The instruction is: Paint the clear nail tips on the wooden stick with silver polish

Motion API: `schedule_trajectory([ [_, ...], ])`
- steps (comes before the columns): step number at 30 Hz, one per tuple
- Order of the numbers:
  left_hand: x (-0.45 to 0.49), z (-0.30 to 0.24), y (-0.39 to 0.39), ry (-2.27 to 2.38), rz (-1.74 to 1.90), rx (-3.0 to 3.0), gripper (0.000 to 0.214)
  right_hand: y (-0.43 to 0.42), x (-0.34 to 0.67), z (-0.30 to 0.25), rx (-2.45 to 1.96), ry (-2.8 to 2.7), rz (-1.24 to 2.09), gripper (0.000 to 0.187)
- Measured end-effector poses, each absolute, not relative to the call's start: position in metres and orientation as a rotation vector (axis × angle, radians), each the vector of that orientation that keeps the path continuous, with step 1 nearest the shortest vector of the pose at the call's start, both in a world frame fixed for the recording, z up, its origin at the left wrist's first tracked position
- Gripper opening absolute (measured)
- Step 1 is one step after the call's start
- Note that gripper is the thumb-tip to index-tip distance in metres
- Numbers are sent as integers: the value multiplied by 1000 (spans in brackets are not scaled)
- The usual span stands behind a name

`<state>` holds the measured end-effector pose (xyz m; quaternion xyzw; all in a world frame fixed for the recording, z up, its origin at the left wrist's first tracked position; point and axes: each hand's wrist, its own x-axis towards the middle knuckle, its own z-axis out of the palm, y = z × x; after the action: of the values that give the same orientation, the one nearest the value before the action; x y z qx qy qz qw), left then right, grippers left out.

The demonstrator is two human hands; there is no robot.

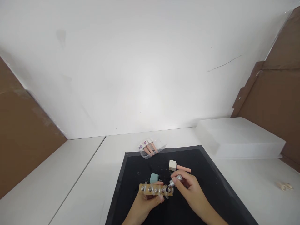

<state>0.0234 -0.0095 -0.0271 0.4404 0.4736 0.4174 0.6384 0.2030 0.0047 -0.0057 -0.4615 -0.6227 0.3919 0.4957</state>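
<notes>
My left hand [146, 203] grips a short wooden strip [156, 189] from below; the strip carries a row of clear nail tips on silver studs. My right hand [189, 187] pinches a small silver-capped brush or bottle cap [175, 181], its end touching the right end of the strip. Both hands hover over a black mat [206, 175]. Just behind the strip stands a teal nail polish bottle [154, 178]. A cream-capped pink nail polish bottle [178, 166] lies on its side on the mat beyond my right hand.
A clear tray [152, 148] with three pink polish bottles sits at the mat's far edge. A white flat box [239, 137] stands at the right. A small pale ring-shaped item [284, 186] lies far right. Brown cardboard panels flank the white table.
</notes>
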Motion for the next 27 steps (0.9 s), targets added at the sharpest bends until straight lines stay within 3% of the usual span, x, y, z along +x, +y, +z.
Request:
schedule_trajectory([
  [27, 20, -42, -5, 1041, 948, 1009, 53, 6, 204, -11, -1138, -1428, 1020, 28],
])
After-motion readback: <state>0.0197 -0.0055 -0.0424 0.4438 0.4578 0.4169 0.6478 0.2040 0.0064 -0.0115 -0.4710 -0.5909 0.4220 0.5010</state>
